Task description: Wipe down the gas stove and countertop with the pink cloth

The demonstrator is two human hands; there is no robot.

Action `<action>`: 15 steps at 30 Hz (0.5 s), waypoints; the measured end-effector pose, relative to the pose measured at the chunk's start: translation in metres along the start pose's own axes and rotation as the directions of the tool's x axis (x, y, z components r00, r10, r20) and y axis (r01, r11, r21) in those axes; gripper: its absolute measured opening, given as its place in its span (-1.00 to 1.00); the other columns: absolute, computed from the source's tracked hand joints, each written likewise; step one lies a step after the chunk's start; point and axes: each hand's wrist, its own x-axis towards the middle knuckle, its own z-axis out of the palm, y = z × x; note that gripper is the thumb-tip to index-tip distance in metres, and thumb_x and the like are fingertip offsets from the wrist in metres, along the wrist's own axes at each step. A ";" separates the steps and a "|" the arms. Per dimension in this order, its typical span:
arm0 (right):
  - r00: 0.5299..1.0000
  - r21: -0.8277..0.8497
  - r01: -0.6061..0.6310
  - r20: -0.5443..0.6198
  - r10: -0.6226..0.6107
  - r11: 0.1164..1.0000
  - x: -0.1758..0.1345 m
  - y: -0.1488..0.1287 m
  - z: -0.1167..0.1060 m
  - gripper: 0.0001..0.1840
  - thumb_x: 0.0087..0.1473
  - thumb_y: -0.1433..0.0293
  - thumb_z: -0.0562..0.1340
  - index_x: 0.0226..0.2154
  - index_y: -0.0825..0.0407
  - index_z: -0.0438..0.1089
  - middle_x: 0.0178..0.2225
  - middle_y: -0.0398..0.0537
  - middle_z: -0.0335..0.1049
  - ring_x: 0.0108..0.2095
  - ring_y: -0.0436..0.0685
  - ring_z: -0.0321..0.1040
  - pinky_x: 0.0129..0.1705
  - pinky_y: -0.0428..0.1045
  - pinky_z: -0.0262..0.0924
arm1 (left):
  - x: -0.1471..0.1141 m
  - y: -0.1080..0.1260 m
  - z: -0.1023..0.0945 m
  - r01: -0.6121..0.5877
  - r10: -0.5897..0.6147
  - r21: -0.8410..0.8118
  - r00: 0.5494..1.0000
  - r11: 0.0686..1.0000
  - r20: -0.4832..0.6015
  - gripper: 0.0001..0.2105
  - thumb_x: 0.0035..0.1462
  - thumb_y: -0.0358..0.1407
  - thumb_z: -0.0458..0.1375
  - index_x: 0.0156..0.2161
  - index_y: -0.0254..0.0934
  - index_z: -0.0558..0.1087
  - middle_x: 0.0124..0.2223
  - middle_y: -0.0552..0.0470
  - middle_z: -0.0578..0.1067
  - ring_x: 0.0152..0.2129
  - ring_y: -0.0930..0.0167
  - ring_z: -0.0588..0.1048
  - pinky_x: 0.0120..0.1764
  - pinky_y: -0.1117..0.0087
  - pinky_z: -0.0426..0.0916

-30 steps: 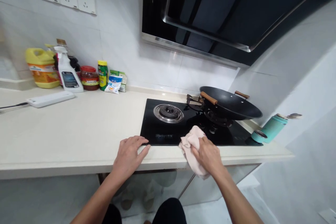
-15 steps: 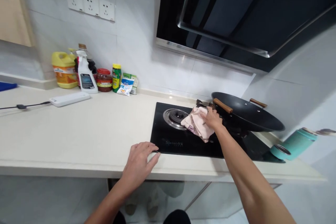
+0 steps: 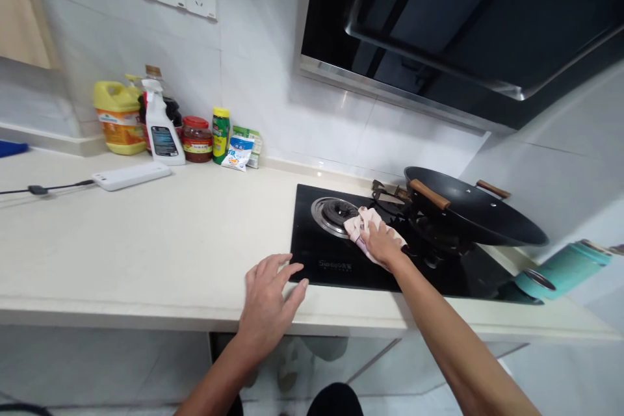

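Observation:
My right hand (image 3: pixel 383 242) presses a pale pink cloth (image 3: pixel 357 226) onto the black glass gas cooktop (image 3: pixel 312 273). The fingers lie over the cloth, just right of the round left burner (image 3: pixel 336 216). My left hand (image 3: pixel 270 292) rests at the front edge of the counter by the cooktop's near left corner, fingers apart and holding nothing. A black wok (image 3: pixel 478 211) with wooden handles stands over the right burner, behind and right of my right hand. Part of the cloth is hidden under that hand.
Along the wall stand a yellow jug (image 3: pixel 118 118), a white spray bottle (image 3: pixel 162 127), a red-lidded jar (image 3: pixel 197 140), a green bottle (image 3: pixel 221 135) and packets (image 3: pixel 240 151). A white power strip (image 3: pixel 131 177) lies left. A teal container (image 3: pixel 568 270) is right; the range hood (image 3: pixel 429 19) hangs above.
My right hand has moved with the cloth from beside the wok's handle toward the front and left, and now lies flatter on it. My left hand stays by the cooktop corner. The view has shifted slightly.

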 end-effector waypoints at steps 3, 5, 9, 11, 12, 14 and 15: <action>0.991 -0.045 0.132 -0.033 -0.133 0.990 -0.042 -0.009 0.005 -0.26 0.35 -0.05 -0.15 0.43 -0.08 -0.05 0.44 0.26 -0.14 0.37 0.56 -0.08 0.26 0.42 -0.08 | 0.000 0.003 -0.001 0.020 -0.020 -0.022 1.000 1.000 0.000 -0.76 0.35 -0.19 0.09 0.02 -0.13 0.51 0.11 -0.08 0.52 0.13 0.18 0.41 0.12 0.00 0.25; 0.958 -0.061 0.280 -0.046 -0.283 0.958 -0.067 -0.019 0.005 -0.28 0.35 -0.04 -0.12 0.42 -0.08 0.00 0.42 0.27 -0.09 0.36 0.54 -0.06 0.27 0.40 -0.09 | 0.000 0.005 -0.001 0.031 -0.031 -0.033 1.000 0.999 0.001 -0.75 0.35 -0.18 0.08 0.04 -0.13 0.50 0.13 -0.09 0.51 0.15 0.19 0.40 0.14 0.00 0.24; 0.864 -0.017 0.503 -0.013 -0.504 0.864 -0.096 -0.050 0.000 -0.26 0.34 -0.09 -0.08 0.43 -0.16 0.01 0.46 0.24 -0.18 0.41 0.54 -0.16 0.31 0.39 -0.19 | -0.002 0.004 -0.008 0.041 -0.038 -0.059 0.999 0.997 0.038 -0.73 0.34 -0.17 0.09 0.06 -0.12 0.50 0.15 -0.10 0.50 0.15 0.19 0.40 0.13 0.01 0.28; 0.837 0.004 0.547 0.019 -0.547 0.837 -0.099 -0.070 -0.001 -0.23 0.32 -0.13 -0.06 0.44 -0.19 -0.02 0.48 0.23 -0.26 0.43 0.57 -0.26 0.33 0.43 -0.27 | -0.002 -0.003 -0.019 0.009 -0.004 -0.061 0.997 0.998 0.076 -0.73 0.33 -0.16 0.10 0.06 -0.10 0.50 0.14 -0.08 0.51 0.13 0.19 0.43 0.10 0.03 0.31; 0.825 0.014 0.565 0.030 -0.565 0.825 -0.098 -0.080 -0.001 -0.22 0.31 -0.15 -0.06 0.44 -0.21 -0.04 0.49 0.22 -0.28 0.44 0.59 -0.30 0.33 0.44 -0.30 | -0.001 -0.008 -0.025 -0.013 0.017 -0.047 0.997 0.999 0.078 -0.73 0.32 -0.15 0.10 0.05 -0.08 0.51 0.13 -0.07 0.52 0.12 0.20 0.44 0.09 0.04 0.33; 0.800 0.032 0.599 0.034 -0.600 0.800 -0.094 -0.100 -0.001 -0.18 0.28 -0.18 -0.05 0.45 -0.23 -0.07 0.49 0.19 -0.30 0.44 0.62 -0.33 0.32 0.47 -0.32 | 0.001 -0.024 -0.040 -0.046 0.045 0.031 0.998 0.998 0.033 -0.73 0.32 -0.12 0.10 0.04 -0.07 0.52 0.11 -0.06 0.55 0.09 0.19 0.47 0.08 0.04 0.33; 0.787 0.037 0.616 0.022 -0.617 0.787 -0.090 -0.110 0.000 -0.18 0.27 -0.20 -0.05 0.44 -0.24 -0.06 0.49 0.18 -0.28 0.43 0.63 -0.30 0.31 0.48 -0.30 | 0.001 -0.034 -0.048 -0.048 0.048 0.092 0.999 0.995 -0.001 -0.72 0.32 -0.11 0.09 0.03 -0.08 0.53 0.09 -0.07 0.56 0.07 0.18 0.48 0.07 0.03 0.33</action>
